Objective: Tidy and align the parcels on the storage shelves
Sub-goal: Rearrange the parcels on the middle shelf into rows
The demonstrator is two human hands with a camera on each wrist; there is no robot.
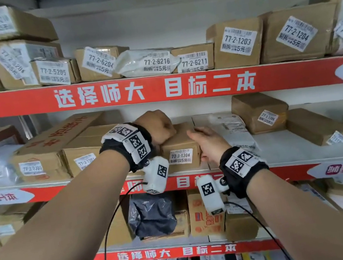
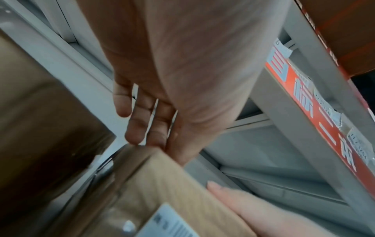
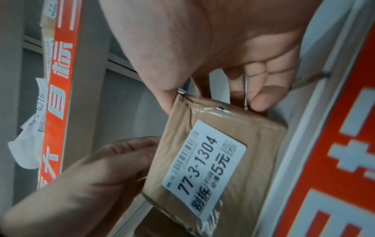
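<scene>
A small brown parcel [image 1: 179,143] labelled 77-3-1304 sits at the front edge of the middle shelf [image 1: 288,155]. My left hand [image 1: 159,129] lies over its top left corner. In the left wrist view the fingers [image 2: 142,128] are nearly straight, with their tips touching the parcel's [image 2: 162,184] far edge. My right hand [image 1: 209,141] grips the parcel's right side. In the right wrist view its thumb [image 3: 166,96] and fingers [image 3: 259,99] pinch the end of the parcel [image 3: 255,160], and the left hand [image 3: 105,168] lies against the opposite side.
Cardboard boxes [image 1: 83,153] stand close on the left. A white bag [image 1: 231,128] lies right behind my right hand, with more brown boxes [image 1: 258,113] further right. The upper shelf [image 1: 154,89] holds a row of labelled parcels. A black bag [image 1: 153,214] and boxes fill the shelf below.
</scene>
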